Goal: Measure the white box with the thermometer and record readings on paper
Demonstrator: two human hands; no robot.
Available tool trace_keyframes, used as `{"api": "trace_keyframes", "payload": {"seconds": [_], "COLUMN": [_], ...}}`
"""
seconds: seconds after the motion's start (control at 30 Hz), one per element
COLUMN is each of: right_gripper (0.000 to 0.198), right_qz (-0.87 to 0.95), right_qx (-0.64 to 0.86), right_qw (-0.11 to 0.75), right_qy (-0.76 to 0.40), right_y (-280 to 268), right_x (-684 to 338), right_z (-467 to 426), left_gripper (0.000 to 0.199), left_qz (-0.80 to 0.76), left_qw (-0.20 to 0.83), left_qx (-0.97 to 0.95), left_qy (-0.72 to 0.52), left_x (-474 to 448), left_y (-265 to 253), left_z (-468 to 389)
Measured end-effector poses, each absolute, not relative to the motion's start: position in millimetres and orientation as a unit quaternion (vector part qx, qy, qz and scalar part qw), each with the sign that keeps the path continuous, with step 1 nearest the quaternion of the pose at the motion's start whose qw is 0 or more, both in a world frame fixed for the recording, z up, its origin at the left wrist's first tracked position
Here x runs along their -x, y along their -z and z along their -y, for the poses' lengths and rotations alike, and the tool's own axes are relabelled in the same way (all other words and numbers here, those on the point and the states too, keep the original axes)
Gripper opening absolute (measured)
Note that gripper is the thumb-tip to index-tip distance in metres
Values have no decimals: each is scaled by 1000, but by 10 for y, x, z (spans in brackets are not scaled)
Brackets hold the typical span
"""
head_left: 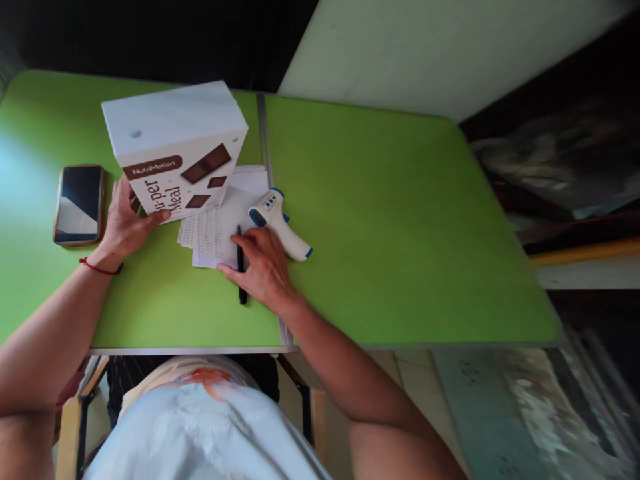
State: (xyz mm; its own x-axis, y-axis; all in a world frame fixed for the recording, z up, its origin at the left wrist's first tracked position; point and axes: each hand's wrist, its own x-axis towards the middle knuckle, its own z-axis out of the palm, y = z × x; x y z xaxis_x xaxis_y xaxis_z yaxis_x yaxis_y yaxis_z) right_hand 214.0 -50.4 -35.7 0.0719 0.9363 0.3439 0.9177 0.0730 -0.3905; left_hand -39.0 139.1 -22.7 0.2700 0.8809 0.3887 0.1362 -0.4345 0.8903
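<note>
A white NutriMotion box (175, 163) stands tilted on the table at left of centre. My left hand (123, 217) grips its lower left corner, with the thumb along the front bottom edge and the other fingers partly hidden. Under and beside the box lie several sheets of paper (207, 240) covered in small writing. My right hand (263, 267) rests over the papers, thumb and index finger apart, crossing above a black pen (243, 293). Just beyond its knuckles lies a white and blue infrared thermometer (283, 227).
A phone (79, 203) in a brown case lies left of my left hand. The green folding table (400, 233) has a metal seam (264, 133) across it. A pale wall (390, 53) stands behind, and shelving with a yellow bar (590, 252) is at the right.
</note>
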Motion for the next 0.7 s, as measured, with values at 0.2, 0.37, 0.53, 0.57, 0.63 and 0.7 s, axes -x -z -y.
{"api": "trace_keyframes", "payload": {"seconds": [0.2,0.37,0.53,0.57,0.63,0.7], "right_gripper": [44,44,41,40,38,33], "right_qz": [682,684,686,686,686,685], "right_qx": [673,669,664,663,656,648], "right_qw": [285,289,296,300,313,332], "right_qy": [-19,-24,-24,-19,-12,-9], "right_y": [407,409,395,400,409,410], "right_x": [-2146,-2172,-2185,-2186,-2194,-2217], "right_z": [488,488,478,475,471,470], "left_gripper": [76,65,73,74,74,73], "left_qz": [-326,-340,-368,-375,-372,-368], "left_qw": [452,557,561,556,556,561], "left_qx": [-672,-624,-646,-652,-663,-667], "left_qy": [-487,-431,-363,-354,-337,-324], "left_x": [345,306,305,304,303,307], "left_y": [-54,-238,-226,-220,-213,-213], "left_z": [-1219,-1047,-1013,-1016,-1022,-1029]}}
